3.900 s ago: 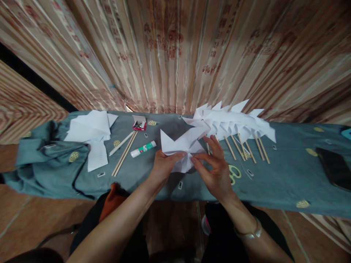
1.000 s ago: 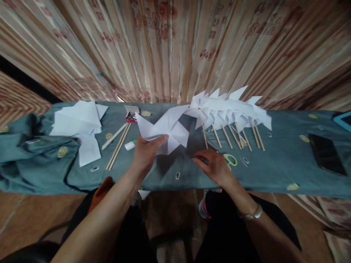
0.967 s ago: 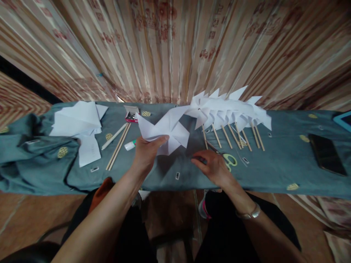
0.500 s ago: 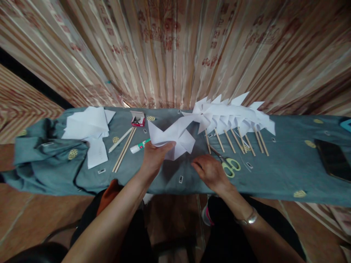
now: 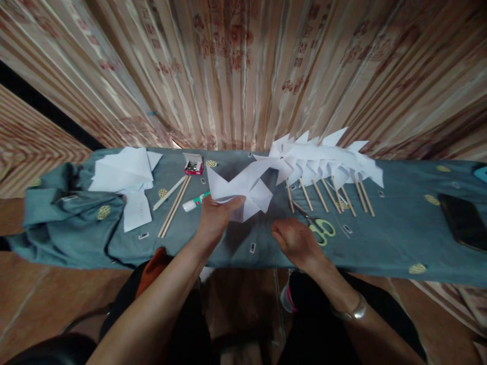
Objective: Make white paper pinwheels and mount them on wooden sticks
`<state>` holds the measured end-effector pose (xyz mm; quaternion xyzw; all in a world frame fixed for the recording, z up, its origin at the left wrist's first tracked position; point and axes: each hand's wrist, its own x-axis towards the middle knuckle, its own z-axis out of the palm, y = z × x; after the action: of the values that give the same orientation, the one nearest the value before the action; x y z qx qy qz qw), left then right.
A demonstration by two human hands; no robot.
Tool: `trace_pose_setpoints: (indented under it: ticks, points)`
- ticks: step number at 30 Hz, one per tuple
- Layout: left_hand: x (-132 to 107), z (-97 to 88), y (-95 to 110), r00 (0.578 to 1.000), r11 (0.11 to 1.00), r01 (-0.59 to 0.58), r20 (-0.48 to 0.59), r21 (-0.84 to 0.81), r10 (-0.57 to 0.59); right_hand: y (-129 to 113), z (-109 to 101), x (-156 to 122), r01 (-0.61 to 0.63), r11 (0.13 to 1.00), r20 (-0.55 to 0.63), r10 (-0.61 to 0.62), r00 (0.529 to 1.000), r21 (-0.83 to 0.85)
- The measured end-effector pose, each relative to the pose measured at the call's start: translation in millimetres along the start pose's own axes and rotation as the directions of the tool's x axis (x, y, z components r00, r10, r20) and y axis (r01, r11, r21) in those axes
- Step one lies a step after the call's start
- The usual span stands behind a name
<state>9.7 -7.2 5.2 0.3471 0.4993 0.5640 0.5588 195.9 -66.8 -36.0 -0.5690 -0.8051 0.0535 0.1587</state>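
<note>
My left hand (image 5: 216, 219) is closed on a folded white paper pinwheel head (image 5: 243, 191) and holds it just above the grey-blue cloth (image 5: 380, 238). My right hand (image 5: 296, 241) rests knuckles up on the cloth to the right of it, fingers curled under; what they hold, if anything, is hidden. Green-handled scissors (image 5: 321, 228) lie right beside that hand. A row of finished white pinwheels on wooden sticks (image 5: 323, 167) lies behind.
At the left lie a stack of white paper sheets (image 5: 124, 175), loose wooden sticks (image 5: 175, 205), a glue stick (image 5: 195, 202) and a small red box of pins (image 5: 193, 166). A dark phone (image 5: 462, 220) sits at the right. A striped curtain hangs behind the bench.
My left hand lifted the pinwheel head off the cloth and keeps holding it. My right hand let go of the paper, dropped to the cloth near the scissors and curled its fingers.
</note>
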Motion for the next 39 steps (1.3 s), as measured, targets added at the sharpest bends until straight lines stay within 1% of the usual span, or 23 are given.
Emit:
trace_pose_setpoints:
  ticks: [2, 4, 5, 7, 9, 11, 15, 17, 19, 21, 23, 26, 29, 39]
  points:
    - [-0.6, -0.1, -0.2, 1.000, 1.000, -0.006, 0.004, 0.027, 0.006, -2.8, -7.3, 0.1, 0.013, 0.998, -0.004, -0.012, 1.000, 0.061]
    - [-1.2, 0.3, -1.2, 1.000, 0.997, -0.021, 0.009, 0.077, 0.020, -8.5, -18.9, 0.7, 0.005, 0.980, -0.016, -0.002, 1.000, 0.197]
    - [-1.6, 0.7, -1.9, 0.999, 0.993, -0.037, 0.018, 0.109, 0.035, -12.2, -25.4, 1.2, -0.009, 0.958, -0.038, 0.021, 0.999, 0.288]
    - [-3.2, 2.3, -3.7, 0.996, 0.984, -0.075, 0.051, 0.164, 0.067, -20.3, -37.3, 2.9, -0.029, 0.882, -0.095, 0.083, 0.992, 0.471]
    - [-6.0, 4.7, -5.5, 0.992, 0.976, -0.106, 0.085, 0.189, 0.091, -27.8, -45.0, 5.7, -0.015, 0.834, -0.160, 0.124, 0.979, 0.552]
    - [-9.7, 7.4, -6.8, 0.990, 0.976, -0.114, 0.106, 0.187, 0.095, -33.4, -47.8, 9.1, 0.011, 0.841, -0.206, 0.120, 0.971, 0.542]
    - [-16.5, 12.4, -6.7, 0.989, 0.981, -0.113, 0.115, 0.159, 0.095, -39.5, -46.6, 13.9, 0.047, 0.905, -0.292, 0.087, 0.952, 0.422]
    - [-18.1, 14.1, -5.3, 0.989, 0.982, -0.115, 0.109, 0.152, 0.099, -41.2, -46.0, 14.3, 0.062, 0.935, -0.354, 0.071, 0.933, 0.350]
    - [-18.7, 15.1, -3.7, 0.988, 0.981, -0.122, 0.113, 0.148, 0.106, -42.0, -45.6, 14.1, 0.084, 0.957, -0.429, 0.045, 0.902, 0.276]
    - [-18.8, 15.2, -2.4, 0.985, 0.981, -0.132, 0.127, 0.140, 0.115, -41.9, -44.8, 14.1, 0.085, 0.968, -0.471, 0.037, 0.881, 0.236]
    - [-19.2, 14.3, -1.7, 0.982, 0.982, -0.137, 0.147, 0.133, 0.117, -41.0, -43.6, 14.7, 0.069, 0.964, -0.475, 0.063, 0.878, 0.256]
    - [-20.8, 12.8, -1.1, 0.981, 0.982, -0.131, 0.159, 0.133, 0.109, -39.1, -41.3, 16.1, 0.052, 0.932, -0.444, 0.122, 0.888, 0.360]
    - [-22.2, 12.2, -0.9, 0.983, 0.986, -0.115, 0.157, 0.123, 0.095, -37.9, -39.2, 17.2, 0.051, 0.898, -0.418, 0.153, 0.895, 0.437]
    - [-23.9, 13.9, -1.0, 0.985, 0.992, -0.074, 0.162, 0.097, 0.058, -35.3, -35.6, 20.5, 0.024, 0.841, -0.384, 0.221, 0.896, 0.540]
